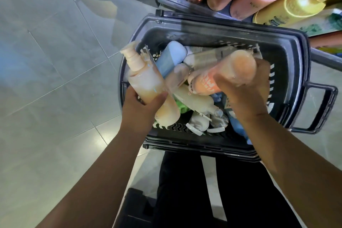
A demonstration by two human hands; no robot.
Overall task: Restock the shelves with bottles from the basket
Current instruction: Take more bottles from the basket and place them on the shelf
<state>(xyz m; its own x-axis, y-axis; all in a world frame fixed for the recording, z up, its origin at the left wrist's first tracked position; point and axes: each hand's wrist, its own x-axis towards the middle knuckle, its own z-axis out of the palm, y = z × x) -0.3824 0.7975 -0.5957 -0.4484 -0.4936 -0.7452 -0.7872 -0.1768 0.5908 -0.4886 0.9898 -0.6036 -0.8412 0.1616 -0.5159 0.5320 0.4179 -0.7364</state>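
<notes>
Head camera looks down at two hands. The left hand point(142, 106) holds a peach pump bottle point(143, 79) tight over the left side of the black basket point(288, 46). The right hand point(248, 96) holds an orange bottle point(227, 74) tight over the basket. More bottles point(194, 101) lie inside, by the shelf point(185, 8).

White lettering on the orange bottle point(207, 82) is too blurred to read.
</notes>
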